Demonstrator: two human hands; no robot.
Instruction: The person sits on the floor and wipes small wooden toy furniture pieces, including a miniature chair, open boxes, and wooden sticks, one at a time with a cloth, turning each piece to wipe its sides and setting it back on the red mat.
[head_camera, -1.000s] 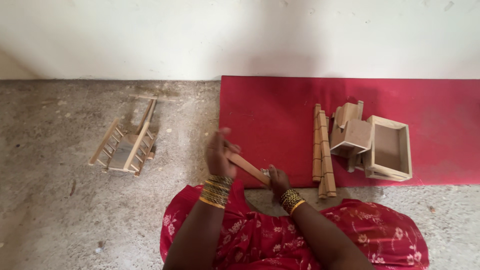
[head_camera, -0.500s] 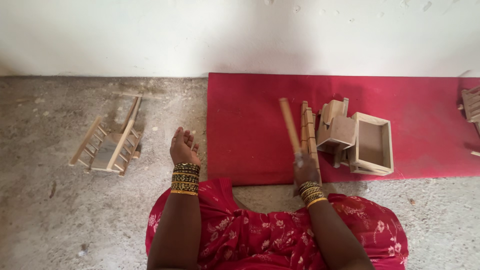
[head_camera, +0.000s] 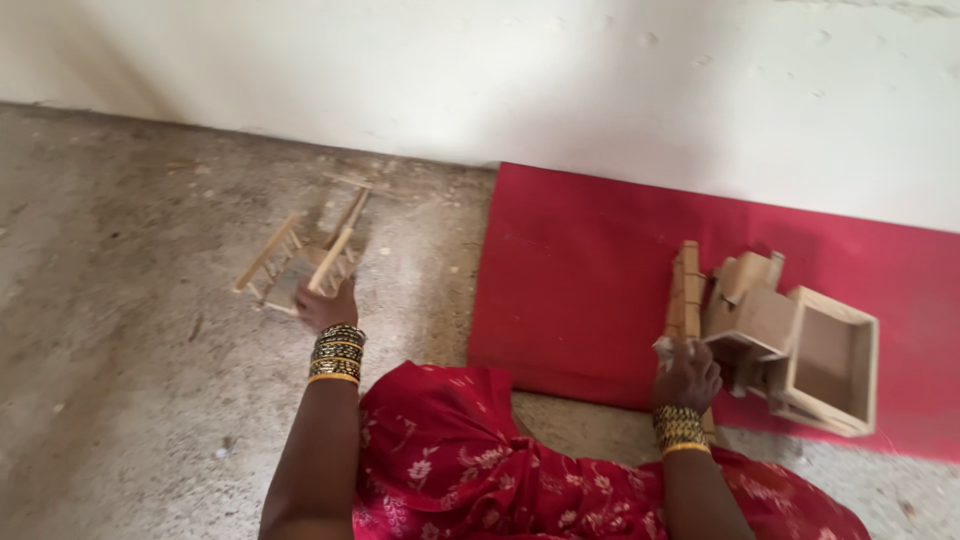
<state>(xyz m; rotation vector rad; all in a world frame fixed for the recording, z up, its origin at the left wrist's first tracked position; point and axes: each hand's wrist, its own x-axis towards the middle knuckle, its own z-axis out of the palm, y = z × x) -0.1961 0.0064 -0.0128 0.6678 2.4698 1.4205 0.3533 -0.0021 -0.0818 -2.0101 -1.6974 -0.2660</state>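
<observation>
Below, the left hand (head_camera: 322, 308) reaches out over the grey concrete floor (head_camera: 130, 300) to the small pale wooden ladder-like frame (head_camera: 300, 255), which lies flat on the floor well left of the red mat (head_camera: 590, 270). Fingers meet the near end of the frame; whether the grip has closed on a rail cannot be told, since the back of the hand hides the fingertips. Gold and dark bangles (head_camera: 338, 352) stack on that wrist. The right hand (head_camera: 685, 375) sits at the near edge of the mat, its grip closed around the lower end of a bundle of long pale wooden slats (head_camera: 686, 290); the slats lie on the mat, pointing away toward the white wall (head_camera: 600, 80). A scrap of something pale shows at the knuckles, too small to identify. Just beside the slats, to the right and touching them, a cluster of small wooden box-shaped pieces (head_camera: 750, 310) rests on the mat, and against it an open square wooden tray (head_camera: 830, 360) tilts on its side. Red floral cloth (head_camera: 480, 470) covers the lap between the two arms.
</observation>
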